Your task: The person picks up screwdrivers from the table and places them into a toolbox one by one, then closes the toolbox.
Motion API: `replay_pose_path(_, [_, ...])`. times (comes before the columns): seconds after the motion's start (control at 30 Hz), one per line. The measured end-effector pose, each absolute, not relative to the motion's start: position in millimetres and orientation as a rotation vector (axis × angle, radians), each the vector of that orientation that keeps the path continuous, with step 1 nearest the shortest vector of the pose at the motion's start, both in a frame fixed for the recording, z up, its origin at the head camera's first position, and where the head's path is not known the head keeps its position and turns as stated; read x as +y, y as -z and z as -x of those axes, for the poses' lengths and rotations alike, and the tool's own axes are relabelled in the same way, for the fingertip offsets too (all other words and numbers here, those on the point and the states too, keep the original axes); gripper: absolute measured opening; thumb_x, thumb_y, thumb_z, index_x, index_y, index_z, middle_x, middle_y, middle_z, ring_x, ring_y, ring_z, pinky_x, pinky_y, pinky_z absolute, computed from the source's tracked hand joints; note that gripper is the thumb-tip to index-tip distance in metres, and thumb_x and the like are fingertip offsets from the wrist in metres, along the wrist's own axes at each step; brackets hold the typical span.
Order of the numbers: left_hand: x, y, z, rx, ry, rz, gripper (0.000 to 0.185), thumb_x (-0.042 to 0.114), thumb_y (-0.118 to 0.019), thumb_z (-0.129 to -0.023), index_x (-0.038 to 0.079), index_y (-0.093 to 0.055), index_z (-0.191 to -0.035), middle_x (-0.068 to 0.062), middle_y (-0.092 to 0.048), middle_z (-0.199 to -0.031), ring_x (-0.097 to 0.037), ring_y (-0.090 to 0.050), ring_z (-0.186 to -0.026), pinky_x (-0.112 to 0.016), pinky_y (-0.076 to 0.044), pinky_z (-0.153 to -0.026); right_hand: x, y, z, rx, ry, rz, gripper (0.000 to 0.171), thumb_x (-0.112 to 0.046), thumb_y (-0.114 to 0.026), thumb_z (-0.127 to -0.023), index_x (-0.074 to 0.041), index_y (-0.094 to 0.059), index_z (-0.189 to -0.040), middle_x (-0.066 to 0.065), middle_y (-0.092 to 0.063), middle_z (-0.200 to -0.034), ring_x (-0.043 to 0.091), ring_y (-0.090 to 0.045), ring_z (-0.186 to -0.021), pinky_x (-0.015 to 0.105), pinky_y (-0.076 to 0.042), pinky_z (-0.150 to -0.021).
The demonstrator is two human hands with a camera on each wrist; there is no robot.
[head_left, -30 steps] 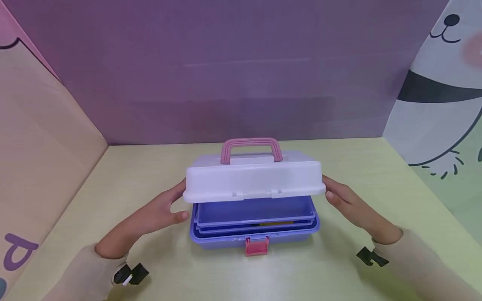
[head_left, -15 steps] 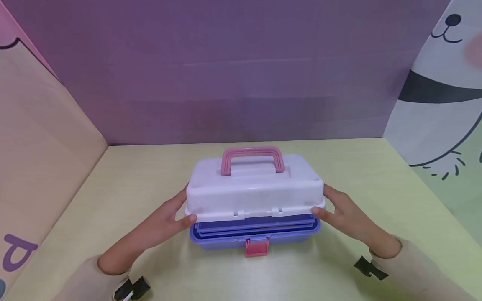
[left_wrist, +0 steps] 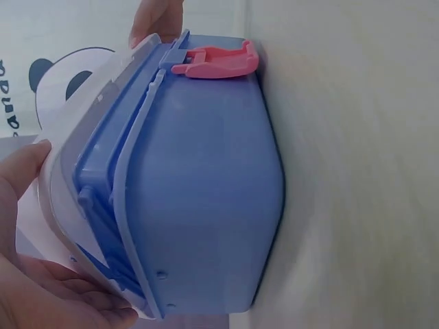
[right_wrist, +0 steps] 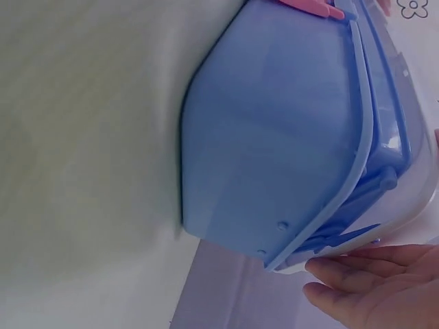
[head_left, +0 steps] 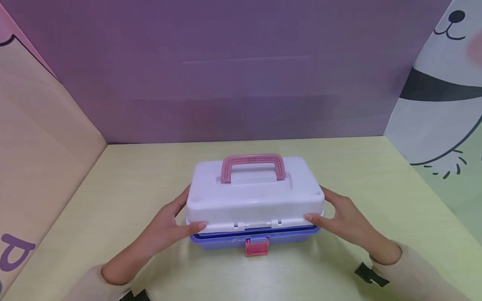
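A plastic toolbox with a blue-purple base [head_left: 286, 239] stands on the table. Its white lid [head_left: 256, 196] is lowered almost onto the base, and a narrow gap shows at the front. On top of the lid stands a pink handle [head_left: 253, 159]. The pink-red latch [head_left: 257, 247] hangs down at the front, unfastened. My left hand [head_left: 167, 225] holds the lid's left end, thumb on the front corner and fingers along the side. At the right end my right hand [head_left: 344, 219] holds the lid the same way. Inside the gap, part of a blue tray [left_wrist: 103, 157] shows in the left wrist view.
The pale table [head_left: 226, 276] carries the box. Behind it rises a purple wall [head_left: 241, 75]. A beige panel [head_left: 41, 138] stands on the left, and a panel with an animal drawing [head_left: 433, 121] on the right.
The lid has swung down and forward from half-raised to nearly on the base, hiding the trays. Both hands have come down with it, thumbs now on its front corners.
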State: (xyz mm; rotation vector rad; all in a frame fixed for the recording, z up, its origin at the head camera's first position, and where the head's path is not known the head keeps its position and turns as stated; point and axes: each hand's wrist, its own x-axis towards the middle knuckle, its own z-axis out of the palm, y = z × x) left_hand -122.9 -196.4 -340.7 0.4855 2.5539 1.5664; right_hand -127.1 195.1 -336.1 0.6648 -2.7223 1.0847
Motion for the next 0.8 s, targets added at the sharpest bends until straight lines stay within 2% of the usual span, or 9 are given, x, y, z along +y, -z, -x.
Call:
replay_pose_path(0.1, [-196,344,119,2.568,-1.556,-0.443,0.092,0.025,-0.078,-0.077,0.02,-0.023,-0.151,-0.008,-0.029,-0.153,-0.032,-0.026,-0.14,-0.06,-0.027,-0.106,194,338,123,-2.727,-1.084,-0.65,0.065,-0.022,-0.078,-0.077,-0.004,-0.051,-0.134,0.009,-0.063,-0.122,0.026,-0.057,-0.112,0.053,-0.047,-0.09])
replay_pose_path(0.2, [-196,347,112,2.584,-1.54,-0.408,0.096,0.027,-0.08,-0.075,0.021,-0.023,-0.151,-0.008,-0.029,-0.153,-0.032,-0.025,-0.14,-0.061,-0.026,-0.105,193,340,119,-2.745,-1.086,-0.642,0.071,-0.026,-0.08,-0.075,-0.005,-0.05,-0.136,0.008,-0.062,-0.126,0.023,-0.057,-0.114,0.05,-0.048,-0.09])
replay_pose_path(0.33, [-196,350,106,2.594,-1.541,-0.414,0.098,0.029,-0.082,-0.072,0.023,-0.023,-0.151,-0.006,-0.03,-0.153,-0.031,-0.025,-0.14,-0.061,-0.027,-0.105,193,342,116,-2.75,-1.081,-0.647,0.076,-0.029,-0.082,-0.073,-0.008,-0.049,-0.137,0.006,-0.061,-0.127,0.013,-0.057,-0.111,0.037,-0.05,-0.087])
replay_pose_path(0.47, [-195,352,106,2.598,-1.569,-0.464,0.099,0.028,-0.083,-0.072,0.024,-0.022,-0.151,-0.005,-0.03,-0.153,-0.029,-0.025,-0.14,-0.059,-0.028,-0.105,194,342,116,-2.711,-1.056,-0.681,0.078,-0.027,-0.084,-0.069,-0.004,-0.05,-0.136,0.009,-0.061,-0.127,0.005,-0.057,-0.103,0.026,-0.05,-0.08])
replay_pose_path(0.7, [-196,356,109,2.59,-1.584,-0.475,0.101,0.025,-0.084,-0.071,0.023,-0.022,-0.151,-0.005,-0.029,-0.153,-0.029,-0.024,-0.14,-0.058,-0.026,-0.106,194,346,114,-2.698,-1.058,-0.674,0.079,-0.025,-0.085,-0.068,0.0,-0.05,-0.134,0.012,-0.061,-0.126,0.003,-0.053,-0.092,0.023,-0.044,-0.07])
replay_pose_path(0.8, [-197,357,107,2.587,-1.574,-0.462,0.101,0.026,-0.084,-0.071,0.022,-0.022,-0.151,-0.005,-0.029,-0.153,-0.029,-0.024,-0.14,-0.058,-0.027,-0.106,192,347,112,-2.69,-1.051,-0.68,0.079,-0.024,-0.085,-0.068,0.0,-0.05,-0.134,0.012,-0.061,-0.126,0.003,-0.055,-0.096,0.021,-0.047,-0.074])
